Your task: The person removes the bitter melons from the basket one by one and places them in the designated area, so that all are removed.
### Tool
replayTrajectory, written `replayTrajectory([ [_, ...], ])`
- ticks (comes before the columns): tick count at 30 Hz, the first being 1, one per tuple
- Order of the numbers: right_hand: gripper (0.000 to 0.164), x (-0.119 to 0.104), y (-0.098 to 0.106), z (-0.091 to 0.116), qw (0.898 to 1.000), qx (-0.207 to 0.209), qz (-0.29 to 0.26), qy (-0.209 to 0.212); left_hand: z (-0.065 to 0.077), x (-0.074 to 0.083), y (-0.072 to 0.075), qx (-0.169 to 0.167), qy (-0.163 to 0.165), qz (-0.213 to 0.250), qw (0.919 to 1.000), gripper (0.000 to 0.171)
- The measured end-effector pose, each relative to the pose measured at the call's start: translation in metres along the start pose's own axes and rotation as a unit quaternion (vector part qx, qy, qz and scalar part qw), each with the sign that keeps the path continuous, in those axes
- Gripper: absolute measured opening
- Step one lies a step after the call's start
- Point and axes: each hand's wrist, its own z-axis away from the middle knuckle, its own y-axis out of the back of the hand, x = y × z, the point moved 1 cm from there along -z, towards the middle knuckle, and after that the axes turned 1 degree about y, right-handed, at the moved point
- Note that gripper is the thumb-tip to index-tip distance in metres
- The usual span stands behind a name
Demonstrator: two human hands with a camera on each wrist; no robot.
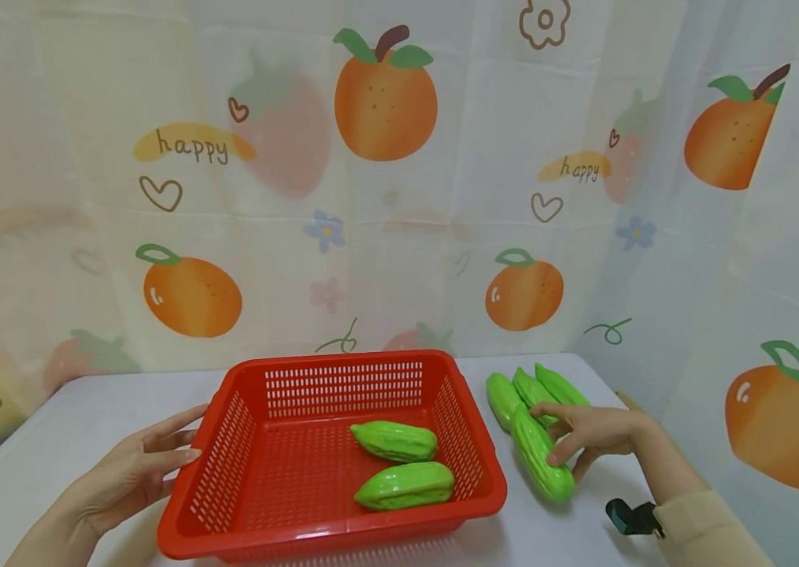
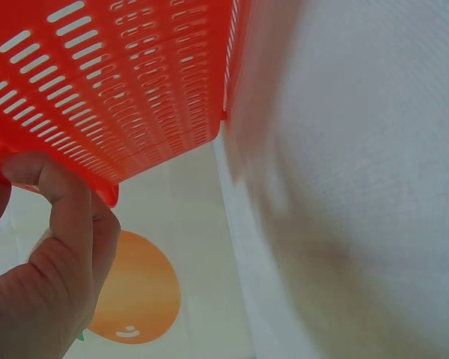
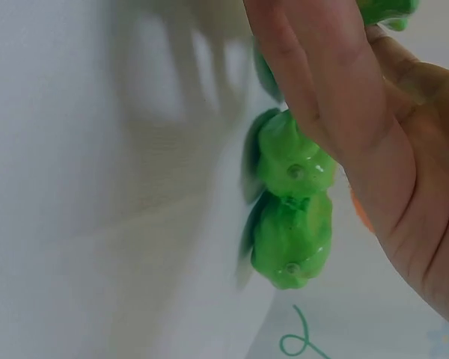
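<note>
left hand (image 1: 131, 471) is pinching a red basket (image 1: 300, 533) by the rim, right hand (image 1: 596, 431) is gripping some green gourd (image 1: 539, 458) nearby

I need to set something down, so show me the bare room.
Inside the basket, the space left of the two gourds is bare. On the table, there is room between the left hand and the curtain behind. It is crowded right of the basket: four more gourds lie close, the right hand gripping one.
</note>
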Motion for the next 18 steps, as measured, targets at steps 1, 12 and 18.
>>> replayTrajectory([
  [1,0.089,0.001,0.000,0.000,1.000,-0.001,-0.002,-0.003,0.000,0.000,0.000,0.001,0.001,0.000,1.0000,0.049],
  [12,0.085,0.008,-0.006,-0.001,1.000,-0.011,0.000,-0.029,-0.001,0.000,0.000,0.008,0.001,-0.006,0.9999,0.049],
  [18,0.083,0.011,-0.007,-0.002,0.999,-0.016,-0.008,-0.033,-0.001,0.000,0.000,0.011,0.007,-0.006,0.9999,0.049],
])
